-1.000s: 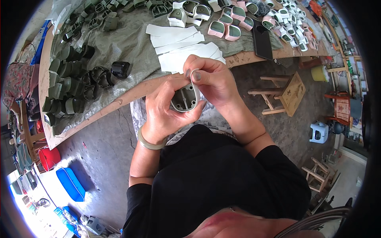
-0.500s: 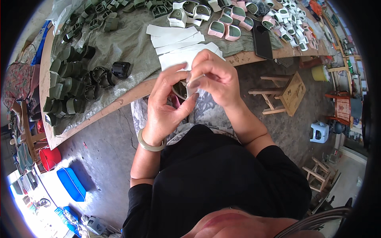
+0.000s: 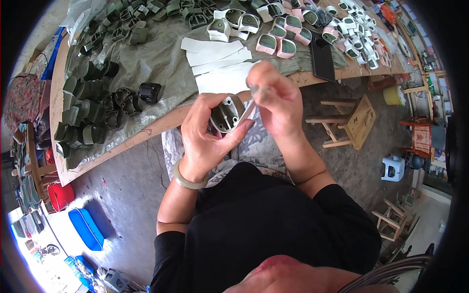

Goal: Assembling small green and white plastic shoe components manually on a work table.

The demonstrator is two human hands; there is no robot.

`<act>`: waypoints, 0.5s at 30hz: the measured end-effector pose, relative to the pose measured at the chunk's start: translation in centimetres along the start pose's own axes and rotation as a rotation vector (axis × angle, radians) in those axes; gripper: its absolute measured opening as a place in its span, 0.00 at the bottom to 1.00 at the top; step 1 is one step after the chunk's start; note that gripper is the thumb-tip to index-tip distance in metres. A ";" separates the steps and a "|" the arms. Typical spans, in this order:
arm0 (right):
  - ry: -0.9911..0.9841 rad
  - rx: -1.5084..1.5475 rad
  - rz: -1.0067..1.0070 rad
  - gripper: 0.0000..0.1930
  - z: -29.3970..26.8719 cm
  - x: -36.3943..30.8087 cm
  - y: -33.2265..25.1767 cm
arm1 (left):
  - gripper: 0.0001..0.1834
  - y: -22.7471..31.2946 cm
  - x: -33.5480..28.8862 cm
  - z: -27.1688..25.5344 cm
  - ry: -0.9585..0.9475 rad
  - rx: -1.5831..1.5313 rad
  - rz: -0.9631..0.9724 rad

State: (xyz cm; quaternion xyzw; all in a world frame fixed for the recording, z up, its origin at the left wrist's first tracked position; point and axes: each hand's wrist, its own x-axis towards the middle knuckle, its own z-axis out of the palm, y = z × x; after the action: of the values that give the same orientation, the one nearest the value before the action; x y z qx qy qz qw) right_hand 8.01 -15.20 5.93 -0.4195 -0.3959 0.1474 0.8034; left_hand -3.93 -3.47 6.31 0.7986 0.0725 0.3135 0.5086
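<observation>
My left hand [image 3: 207,139] grips a small grey plastic housing [image 3: 225,114], its hollow side turned up toward me. My right hand [image 3: 276,102] is closed just to the right of it, pinching a thin pale strip [image 3: 248,111] that runs down to the housing's edge. Both hands are held above my lap, in front of the table's near edge [image 3: 161,128]. A pale bangle [image 3: 188,180] sits on my left wrist.
The cloth-covered table carries several dark green housings [image 3: 83,115] at left, white sheets [image 3: 217,61] in the middle, white and pink housings [image 3: 278,41] at the back, and a black phone [image 3: 322,56]. Wooden stools [image 3: 349,122] stand on the concrete floor at right; a blue container [image 3: 85,227] lies lower left.
The housing has been turned so that its hollow side faces up in my left hand. My right hand has lifted off it and moved up and right, drawing the pale strip away.
</observation>
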 end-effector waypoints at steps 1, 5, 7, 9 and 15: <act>0.027 0.096 0.115 0.07 0.1 0.1 0.1 | 0.23 0.4 0.3 0.1 -0.025 0.090 0.134; 0.029 0.186 0.276 0.05 0.1 0.5 -0.2 | 0.24 1.1 0.7 0.0 -0.072 0.080 0.201; 0.007 0.184 0.279 0.05 0.1 0.6 -0.1 | 0.24 1.2 0.8 0.0 -0.077 0.081 0.206; -0.006 0.187 0.294 0.05 0.2 0.6 -0.1 | 0.24 1.2 0.7 -0.1 -0.083 0.085 0.211; -0.036 0.192 0.346 0.04 0.4 0.3 0.0 | 0.24 0.6 0.5 -0.6 -0.123 0.058 0.240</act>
State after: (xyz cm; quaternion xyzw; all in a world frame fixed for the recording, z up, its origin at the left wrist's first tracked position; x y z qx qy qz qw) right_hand 7.90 -14.78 6.23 -0.4000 -0.3163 0.3276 0.7954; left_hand -3.99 -3.06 7.23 0.8336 -0.0457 0.3201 0.4478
